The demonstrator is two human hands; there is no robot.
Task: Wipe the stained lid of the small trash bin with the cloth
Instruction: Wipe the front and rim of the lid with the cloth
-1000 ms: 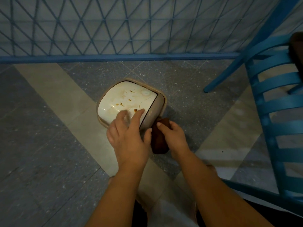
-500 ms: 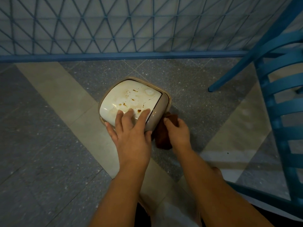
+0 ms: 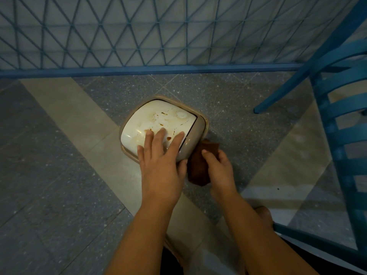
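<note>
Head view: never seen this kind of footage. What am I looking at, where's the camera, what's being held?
There is no robot here. A camera worn on a person's head looks down at their two bare hands. On the tiled floor stands a small trash bin whose cream lid carries brown stains. The left hand rests flat on the lid, fingers straight. The right hand grips a brown cloth beside the bin, off the lid. A blue chair stands on the right, a blue lattice fence behind.

A grey speckled floor (image 3: 59,195) crossed by pale beige bands meets a blue lattice fence (image 3: 139,32) ahead; a blue slatted chair (image 3: 341,120) stands at right in dim light.
</note>
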